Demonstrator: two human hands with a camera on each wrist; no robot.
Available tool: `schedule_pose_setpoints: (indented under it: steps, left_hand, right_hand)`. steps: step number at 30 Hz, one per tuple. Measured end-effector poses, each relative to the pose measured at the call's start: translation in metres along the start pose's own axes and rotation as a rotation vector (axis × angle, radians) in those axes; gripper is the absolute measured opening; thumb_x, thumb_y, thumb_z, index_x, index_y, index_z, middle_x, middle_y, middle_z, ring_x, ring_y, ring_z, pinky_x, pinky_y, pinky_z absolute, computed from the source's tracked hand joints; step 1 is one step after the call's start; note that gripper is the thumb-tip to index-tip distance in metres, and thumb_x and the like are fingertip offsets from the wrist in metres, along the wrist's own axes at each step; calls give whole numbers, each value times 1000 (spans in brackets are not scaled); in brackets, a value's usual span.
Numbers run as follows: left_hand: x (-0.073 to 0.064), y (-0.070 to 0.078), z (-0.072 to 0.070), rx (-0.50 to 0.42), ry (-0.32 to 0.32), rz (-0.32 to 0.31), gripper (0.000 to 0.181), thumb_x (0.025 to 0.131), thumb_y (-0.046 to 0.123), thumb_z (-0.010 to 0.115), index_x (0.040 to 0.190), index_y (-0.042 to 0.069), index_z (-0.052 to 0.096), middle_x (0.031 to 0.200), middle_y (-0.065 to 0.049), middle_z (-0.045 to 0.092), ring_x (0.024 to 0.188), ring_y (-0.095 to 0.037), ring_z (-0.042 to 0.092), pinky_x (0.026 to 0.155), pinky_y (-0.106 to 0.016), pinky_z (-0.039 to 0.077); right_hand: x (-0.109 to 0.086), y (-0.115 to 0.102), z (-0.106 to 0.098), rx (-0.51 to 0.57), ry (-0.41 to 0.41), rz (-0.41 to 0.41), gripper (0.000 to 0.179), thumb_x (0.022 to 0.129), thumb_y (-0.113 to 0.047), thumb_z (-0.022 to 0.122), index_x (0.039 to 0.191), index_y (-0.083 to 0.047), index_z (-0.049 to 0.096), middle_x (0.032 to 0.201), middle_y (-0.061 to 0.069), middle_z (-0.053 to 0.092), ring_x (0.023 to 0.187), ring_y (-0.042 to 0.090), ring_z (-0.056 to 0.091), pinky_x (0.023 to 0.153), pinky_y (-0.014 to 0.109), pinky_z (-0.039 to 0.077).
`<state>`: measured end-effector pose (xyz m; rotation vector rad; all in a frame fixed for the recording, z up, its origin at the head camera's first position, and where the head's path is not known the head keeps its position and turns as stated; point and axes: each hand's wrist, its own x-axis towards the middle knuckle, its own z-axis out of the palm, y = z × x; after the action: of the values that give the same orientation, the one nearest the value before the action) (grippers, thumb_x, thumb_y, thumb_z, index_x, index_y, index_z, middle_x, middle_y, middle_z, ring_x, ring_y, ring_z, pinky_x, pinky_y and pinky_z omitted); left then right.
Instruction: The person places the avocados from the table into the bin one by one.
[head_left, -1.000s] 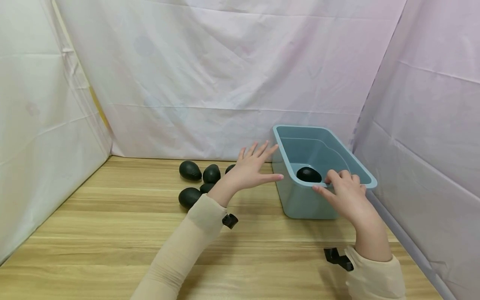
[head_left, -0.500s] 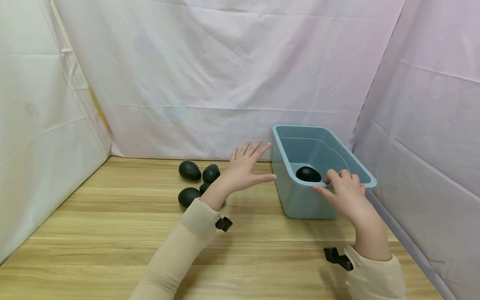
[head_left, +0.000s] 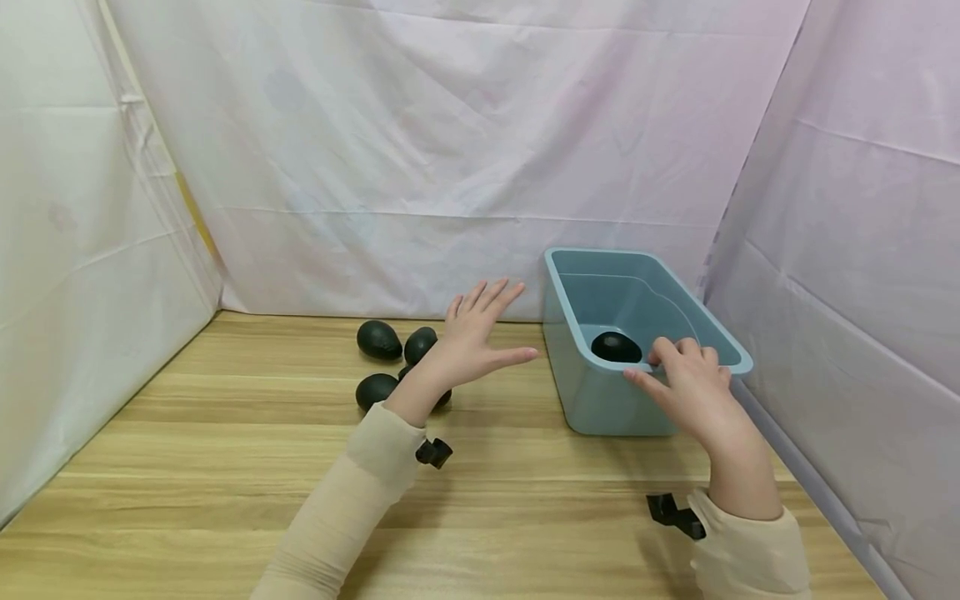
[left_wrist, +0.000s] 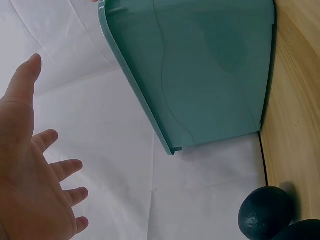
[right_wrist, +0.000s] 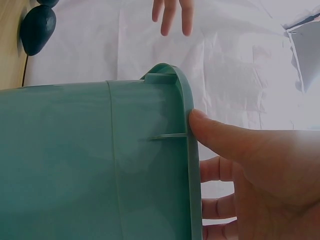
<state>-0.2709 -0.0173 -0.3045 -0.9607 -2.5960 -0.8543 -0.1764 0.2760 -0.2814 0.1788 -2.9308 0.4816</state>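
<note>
My left hand hovers over the table with its fingers spread and nothing in it, palm facing the bin in the left wrist view. Behind and below it lie several dark avocados, partly covered by the hand and forearm in the head view. My right hand grips the near rim of a blue-green plastic bin, thumb outside and fingers curled over the edge, as the right wrist view also shows. One dark avocado rests inside the bin near that rim.
The bin stands on the wood-grain table at the right, near the right-hand cloth wall. A white cloth backdrop closes off the back, and another cloth hangs at the left. Black straps sit at both wrists.
My left hand has drawn back leftward from the bin toward the avocados on the table, its fingers staying spread. The right hand keeps its grip on the rim.
</note>
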Motion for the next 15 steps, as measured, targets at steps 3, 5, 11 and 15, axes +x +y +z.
schedule_pose_setpoints:
  steps: [3, 5, 11, 15]
  left_hand:
    - [-3, -3, -1, -10, 12, 6, 90, 84, 62, 62, 154, 35, 14, 159, 4, 11, 145, -18, -2, 111, -53, -1]
    - [-4, -5, -1, -15, 20, 8, 90, 84, 61, 63, 154, 34, 14, 159, 4, 11, 145, -18, -1, 111, -53, 0]
    - [-11, -12, -2, -24, 38, 10, 90, 84, 59, 64, 154, 33, 14, 159, 4, 13, 145, -17, 0, 111, -54, 2]
    - [-16, -17, -4, -41, 50, 3, 91, 84, 57, 66, 154, 32, 15, 159, 3, 13, 145, -17, 1, 111, -54, 3]
  right_hand:
    - [0, 0, 0, 0, 1, 1, 47, 94, -48, 56, 106, -2, 50, 107, 23, 42, 99, 45, 31, 79, 66, 23]
    - [0, 0, 0, 0, -1, 2, 48, 94, -48, 56, 106, -2, 50, 108, 23, 42, 99, 46, 31, 79, 67, 22]
    - [0, 0, 0, -2, 0, 4, 48, 94, -48, 56, 107, -2, 50, 108, 24, 42, 99, 46, 31, 80, 67, 22]
    - [0, 0, 1, -1, 1, 3, 48, 94, -48, 56, 107, -2, 50, 109, 24, 42, 100, 46, 31, 80, 67, 22]
